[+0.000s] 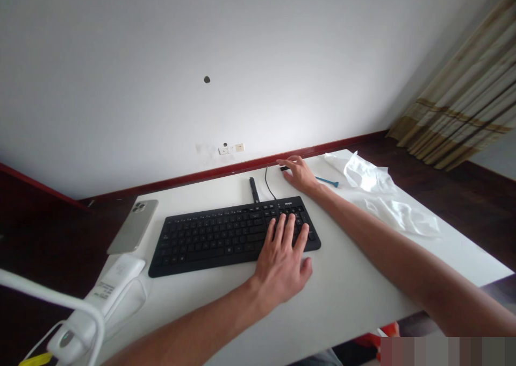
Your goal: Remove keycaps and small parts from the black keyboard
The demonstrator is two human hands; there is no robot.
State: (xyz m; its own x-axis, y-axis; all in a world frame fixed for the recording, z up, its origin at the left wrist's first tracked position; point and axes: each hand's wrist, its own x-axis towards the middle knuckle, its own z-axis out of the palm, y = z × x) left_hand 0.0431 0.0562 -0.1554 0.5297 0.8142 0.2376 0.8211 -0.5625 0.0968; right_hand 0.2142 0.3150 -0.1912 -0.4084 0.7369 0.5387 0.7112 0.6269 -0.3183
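A: Hands?
B: Left hand on the right end of the black keyboard, fingers spread over the keys. Right hand at the far edge of the white desk, fingers loosely together.
A: Pinching anything?
B: Can't tell. Small black object sits at the fingertips, partly hidden by them. Can't make out what it is.
A: Rest?
B: Black cable runs from the keyboard toward the far edge, upper end hidden behind the right hand. Black stick just beside it. Blue plastic piece right of the right hand, too small to identify. Crumpled white sheet toward the far right corner. Silver phone at the left edge. White packaged item near the left corner, cut off by the frame and partly behind a white cord. Bottom right of the frame is blurred out.
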